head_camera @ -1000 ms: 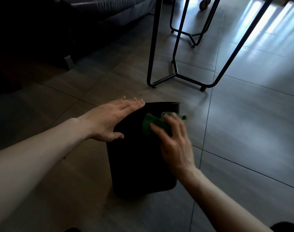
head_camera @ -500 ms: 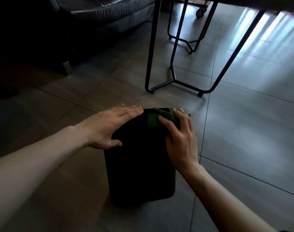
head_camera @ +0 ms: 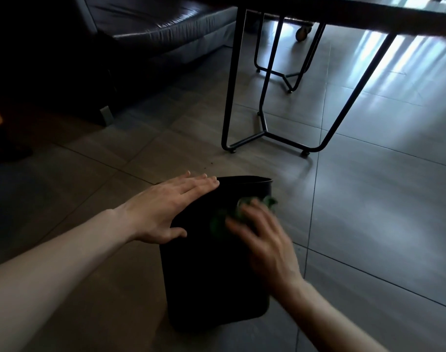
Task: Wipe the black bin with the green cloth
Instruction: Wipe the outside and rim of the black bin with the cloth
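— Since half a second ago, what has moved?

— Right hand [head_camera: 265, 240] has slid back from the far rim toward the person, and it is now smeared by motion. The cloth [head_camera: 238, 212] came with it. The view has also tipped up, so more of the bench [head_camera: 369, 13] shows at the top.

— How many hands are on the bin [head_camera: 211, 275]?

— Two. The left hand [head_camera: 166, 212] lies flat on the bin's upper left side, fingers straight and close together, thumb spread out, gripping nothing. The right one presses the cloth against the bin's upper face near the right edge, fingers spread over it; through the blur I cannot tell whether they curl around the cloth or only push on it.

— Where is the bin?

— One bin, black, lying on its side on the tiled floor [head_camera: 369, 224], open end pointing away from the person, base nearest the camera.

— And the cloth?

— One, green, mostly hidden under the right fingers. Bits of it stick out to the left of them and past the bin's right edge near the rim.

— Anything else around?

— One dark sofa [head_camera: 153, 29] at the upper left. The bench stands beyond the bin on thin black metal legs [head_camera: 265, 133], and two leg frames can be counted, a near one and a far one
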A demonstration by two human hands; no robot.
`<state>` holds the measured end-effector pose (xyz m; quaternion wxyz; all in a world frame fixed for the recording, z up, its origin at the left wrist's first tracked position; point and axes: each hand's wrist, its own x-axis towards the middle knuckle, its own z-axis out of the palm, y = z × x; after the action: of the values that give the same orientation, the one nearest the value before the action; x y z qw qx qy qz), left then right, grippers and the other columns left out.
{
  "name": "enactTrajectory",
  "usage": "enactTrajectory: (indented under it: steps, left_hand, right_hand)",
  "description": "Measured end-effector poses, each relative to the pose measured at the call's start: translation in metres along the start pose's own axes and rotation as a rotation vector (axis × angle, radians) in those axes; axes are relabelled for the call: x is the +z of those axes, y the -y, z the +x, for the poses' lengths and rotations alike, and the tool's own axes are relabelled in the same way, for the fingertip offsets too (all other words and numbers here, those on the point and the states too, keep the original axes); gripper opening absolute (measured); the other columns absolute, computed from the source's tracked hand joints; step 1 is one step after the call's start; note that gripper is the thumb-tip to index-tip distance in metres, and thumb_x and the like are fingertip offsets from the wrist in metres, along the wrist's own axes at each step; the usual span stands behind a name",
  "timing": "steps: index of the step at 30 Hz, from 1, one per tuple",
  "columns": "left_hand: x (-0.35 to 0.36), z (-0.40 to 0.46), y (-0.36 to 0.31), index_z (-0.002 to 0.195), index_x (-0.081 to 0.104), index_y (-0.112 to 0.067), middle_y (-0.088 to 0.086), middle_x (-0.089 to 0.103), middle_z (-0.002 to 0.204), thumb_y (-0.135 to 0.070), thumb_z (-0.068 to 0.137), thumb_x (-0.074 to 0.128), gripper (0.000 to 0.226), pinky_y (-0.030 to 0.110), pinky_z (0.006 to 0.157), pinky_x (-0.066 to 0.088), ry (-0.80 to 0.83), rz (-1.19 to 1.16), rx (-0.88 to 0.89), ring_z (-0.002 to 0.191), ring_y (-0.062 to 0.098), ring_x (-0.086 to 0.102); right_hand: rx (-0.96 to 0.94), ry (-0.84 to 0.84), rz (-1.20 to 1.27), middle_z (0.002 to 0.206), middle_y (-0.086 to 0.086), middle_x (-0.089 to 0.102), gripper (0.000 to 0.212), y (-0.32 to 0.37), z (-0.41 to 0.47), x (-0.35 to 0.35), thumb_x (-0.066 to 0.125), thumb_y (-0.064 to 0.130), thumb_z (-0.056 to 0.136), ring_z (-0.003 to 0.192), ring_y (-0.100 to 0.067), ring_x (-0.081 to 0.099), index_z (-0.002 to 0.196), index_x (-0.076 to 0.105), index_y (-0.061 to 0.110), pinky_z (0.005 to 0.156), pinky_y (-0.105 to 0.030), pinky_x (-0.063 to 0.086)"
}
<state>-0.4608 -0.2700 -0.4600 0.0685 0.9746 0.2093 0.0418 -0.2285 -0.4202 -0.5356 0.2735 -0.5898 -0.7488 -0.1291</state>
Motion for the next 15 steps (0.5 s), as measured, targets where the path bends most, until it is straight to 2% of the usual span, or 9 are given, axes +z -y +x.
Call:
enactTrajectory:
  steps: [2,4,7,9,11,13,15]
  left_hand:
    - [0.001,-0.001,-0.002,0.162,0.007,-0.023,-0.007,0.014,0.169,-0.032,0.073,0.081,0.116,0.033,0.127,0.009,0.004,-0.008,0.0,0.155,0.008,0.01]
    - [0.0,-0.002,-0.003,0.162,0.004,-0.023,-0.007,0.013,0.169,-0.032,0.074,0.078,0.115,0.035,0.127,0.01,0.007,-0.001,-0.003,0.155,0.008,0.009]
    - [-0.001,-0.002,-0.002,0.161,0.0,-0.027,-0.012,0.007,0.169,-0.035,0.074,0.079,0.118,0.034,0.127,0.009,0.014,0.013,-0.003,0.155,0.004,0.003]
    - [-0.001,-0.004,0.001,0.161,-0.001,-0.029,-0.014,0.006,0.169,-0.037,0.073,0.08,0.12,0.033,0.127,0.009,-0.001,0.017,-0.007,0.155,0.003,0.001]
    - [0.0,-0.001,0.0,0.161,-0.002,-0.03,-0.015,0.006,0.169,-0.038,0.072,0.08,0.121,0.033,0.127,0.01,0.005,0.012,0.008,0.155,0.002,0.001]
    - [0.0,-0.002,0.0,0.161,-0.001,-0.029,-0.014,0.006,0.169,-0.038,0.072,0.081,0.122,0.033,0.126,0.01,-0.005,0.008,-0.002,0.155,0.002,0.001]
    - [0.0,-0.001,0.0,0.161,0.0,-0.029,-0.013,0.008,0.169,-0.037,0.071,0.082,0.122,0.033,0.127,0.009,-0.004,0.016,-0.001,0.155,0.003,0.003]
  right_hand:
    - [0.2,-0.071,-0.01,0.141,-0.018,0.059,0.042,-0.002,0.037,-0.004,0.077,0.013,0.09,0.141,-0.042,0.046,0.131,0.07,0.017,0.101,-0.057,0.055]
    - [0.165,-0.071,-0.034,0.142,-0.019,0.059,0.042,0.005,0.042,0.002,0.077,0.014,0.09,0.141,-0.042,0.046,0.131,0.069,0.016,0.104,-0.058,0.052]
    - [-0.176,0.012,-0.031,0.139,-0.015,0.064,0.03,0.023,-0.013,0.022,0.067,0.024,0.098,0.14,-0.039,0.05,0.128,0.07,0.021,0.11,-0.054,0.048]
    - [-0.407,0.145,-0.075,0.137,-0.008,0.065,0.021,0.032,-0.056,0.032,0.059,0.025,0.102,0.143,-0.035,0.048,0.121,0.069,0.028,0.11,-0.048,0.049]
    - [-0.519,0.252,-0.169,0.136,-0.003,0.064,0.018,0.026,-0.077,0.028,0.059,0.028,0.103,0.145,-0.033,0.044,0.119,0.066,0.032,0.107,-0.043,0.051]
    - [-0.45,0.198,-0.108,0.135,-0.006,0.067,0.023,0.014,-0.06,0.015,0.065,0.026,0.1,0.14,-0.034,0.051,0.123,0.07,0.029,0.105,-0.045,0.053]
    - [-0.199,0.064,-0.059,0.135,-0.012,0.067,0.033,0.002,-0.022,0.002,0.073,0.019,0.094,0.137,-0.037,0.055,0.126,0.072,0.023,0.103,-0.049,0.055]
